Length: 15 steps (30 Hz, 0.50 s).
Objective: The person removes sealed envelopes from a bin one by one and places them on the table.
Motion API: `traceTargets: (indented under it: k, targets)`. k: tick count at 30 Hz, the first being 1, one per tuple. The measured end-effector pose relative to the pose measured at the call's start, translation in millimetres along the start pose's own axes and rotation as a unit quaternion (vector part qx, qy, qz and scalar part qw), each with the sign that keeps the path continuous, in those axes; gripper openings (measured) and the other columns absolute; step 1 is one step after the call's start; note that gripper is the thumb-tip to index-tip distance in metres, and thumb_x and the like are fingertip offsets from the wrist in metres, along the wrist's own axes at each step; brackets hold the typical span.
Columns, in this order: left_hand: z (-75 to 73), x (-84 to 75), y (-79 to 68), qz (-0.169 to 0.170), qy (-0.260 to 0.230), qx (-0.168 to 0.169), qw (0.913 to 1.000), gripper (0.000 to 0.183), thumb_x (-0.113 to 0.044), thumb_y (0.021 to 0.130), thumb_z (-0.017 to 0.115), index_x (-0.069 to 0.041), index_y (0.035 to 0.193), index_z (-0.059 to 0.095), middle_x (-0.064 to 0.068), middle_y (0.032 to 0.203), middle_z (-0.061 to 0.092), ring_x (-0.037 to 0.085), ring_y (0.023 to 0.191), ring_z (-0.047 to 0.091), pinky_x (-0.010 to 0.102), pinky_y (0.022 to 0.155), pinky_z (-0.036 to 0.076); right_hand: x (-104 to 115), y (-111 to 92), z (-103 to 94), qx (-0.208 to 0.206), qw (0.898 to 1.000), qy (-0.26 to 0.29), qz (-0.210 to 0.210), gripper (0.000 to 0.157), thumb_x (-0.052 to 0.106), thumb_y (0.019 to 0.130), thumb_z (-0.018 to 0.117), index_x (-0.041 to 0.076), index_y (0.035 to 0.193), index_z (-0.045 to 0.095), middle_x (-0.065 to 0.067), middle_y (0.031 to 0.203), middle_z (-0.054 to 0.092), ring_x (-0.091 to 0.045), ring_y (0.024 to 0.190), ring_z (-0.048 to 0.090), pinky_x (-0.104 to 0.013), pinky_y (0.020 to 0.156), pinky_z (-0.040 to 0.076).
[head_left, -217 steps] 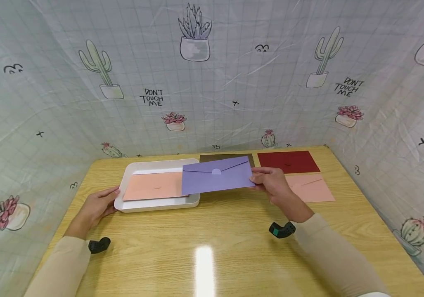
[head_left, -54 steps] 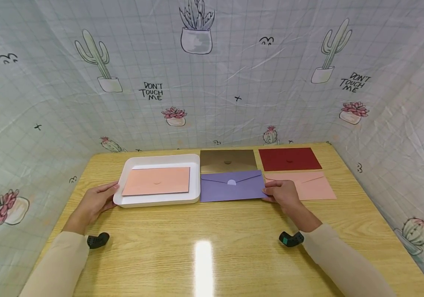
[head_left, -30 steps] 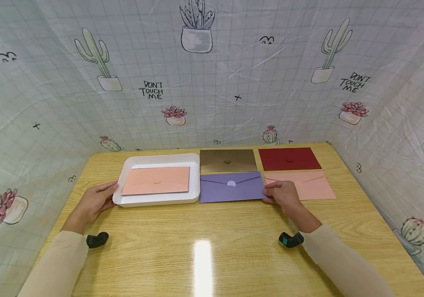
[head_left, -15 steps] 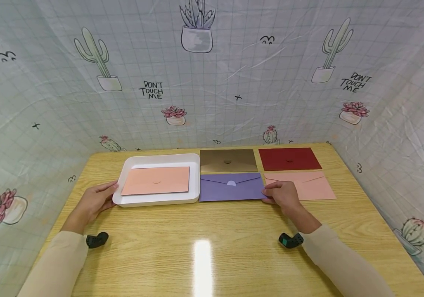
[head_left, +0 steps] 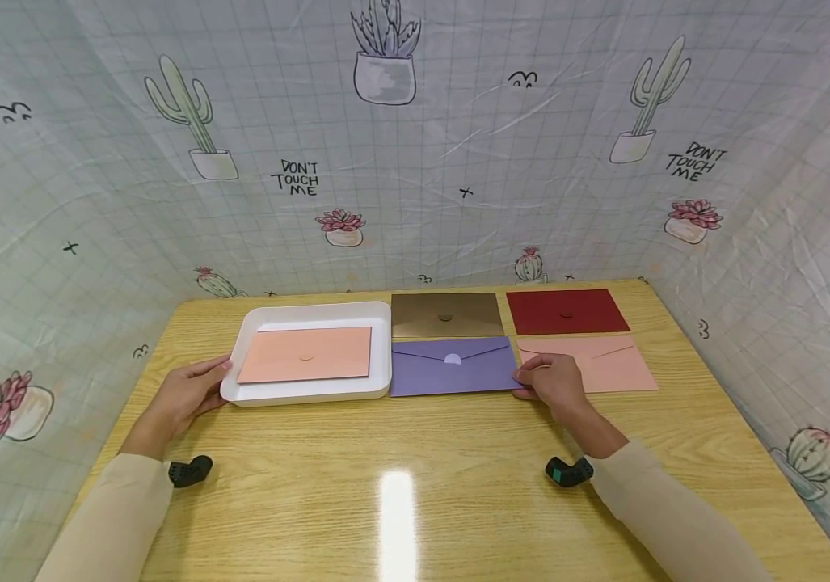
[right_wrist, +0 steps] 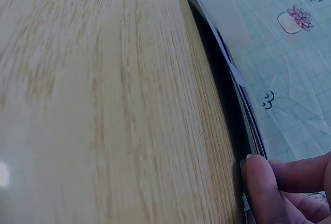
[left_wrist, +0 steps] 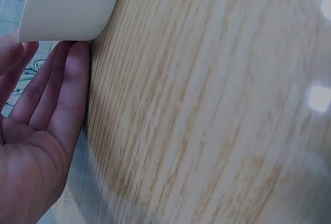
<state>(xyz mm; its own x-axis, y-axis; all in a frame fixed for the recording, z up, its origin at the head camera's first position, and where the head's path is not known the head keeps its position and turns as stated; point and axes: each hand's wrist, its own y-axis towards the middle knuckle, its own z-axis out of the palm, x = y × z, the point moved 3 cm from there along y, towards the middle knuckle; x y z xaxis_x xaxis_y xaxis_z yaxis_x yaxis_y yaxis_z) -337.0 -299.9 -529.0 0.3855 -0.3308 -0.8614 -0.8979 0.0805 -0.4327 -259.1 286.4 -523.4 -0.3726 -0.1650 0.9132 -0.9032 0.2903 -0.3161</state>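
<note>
A purple envelope with a round white seal lies flat, or nearly so, just right of a white tray. My right hand pinches its right end; in the right wrist view the thumb is on the thin edge of the envelope stack-like strip. At the tray's left end, my left hand holds the rim, and the left wrist view shows straightish fingers against the tray's outer wall. Inside the tray lies a peach envelope, with a thin purple edge showing beneath it.
Behind the purple envelope lies a gold-brown envelope, beside a dark red envelope. A pink envelope sits partly behind the right hand. A patterned curtain encloses the wooden table at the back and sides.
Compared with several seconds ago, the purple envelope has come down from over the tray's right end to the table beside it. During the last second, both hands have stayed almost still.
</note>
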Motion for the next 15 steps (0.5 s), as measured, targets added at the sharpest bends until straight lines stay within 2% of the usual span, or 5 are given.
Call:
traceTargets:
  k: [7,15]
  targets:
    - [0.1,-1.1,-0.1,0.002,0.004,0.0,1.0,0.072,-0.047,0.108,0.051,-0.009,0.164,0.025,0.027,0.17,0.023,-0.012,0.092,0.061,0.015,0.083,0.059,-0.2,-1.9,-1.8,0.003,1.0,-0.012,0.01,0.019,0.005,0.096,0.074,-0.009,0.108,0.069,-0.004,0.088,0.078,-0.011,0.062,0.074,-0.026,0.064,0.063]
    - [1.6,-1.0,0.1,0.003,0.003,0.001,1.0,0.068,-0.043,0.11,0.049,-0.01,0.164,0.025,0.028,0.17,0.023,-0.011,0.092,0.061,0.016,0.083,0.06,-0.6,-1.7,-4.8,0.006,0.999,-0.049,0.003,0.018,0.009,0.096,0.075,-0.006,0.105,0.07,-0.011,0.094,0.08,-0.012,0.061,0.074,-0.027,0.064,0.063]
